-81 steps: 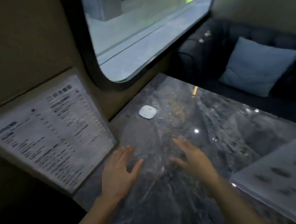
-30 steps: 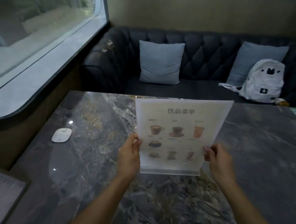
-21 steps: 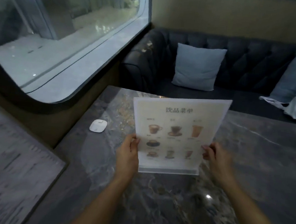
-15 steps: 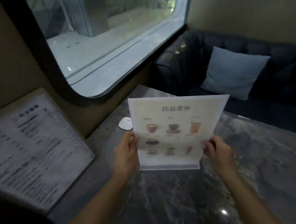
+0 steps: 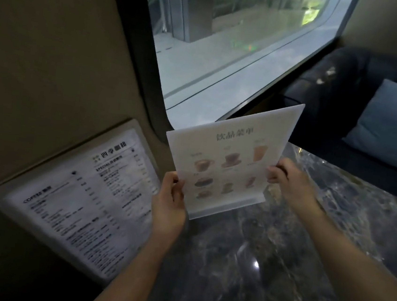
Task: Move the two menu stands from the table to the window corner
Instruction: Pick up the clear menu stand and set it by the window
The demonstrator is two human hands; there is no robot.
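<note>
1st text menu stand [image 5: 82, 194] already leans at wall by window corner, off bench's left edge; 2nd, drinks menu stand [image 5: 228, 163], held above bench [image 5: 266, 267], left hand [image 5: 168, 203] & right hand [image 5: 292, 180] fingers clamped on its sides; placing left

Head camera | looks forward and down, close over the counter [image 5: 278, 269] | faces the window [image 5: 228, 43] corner
</note>
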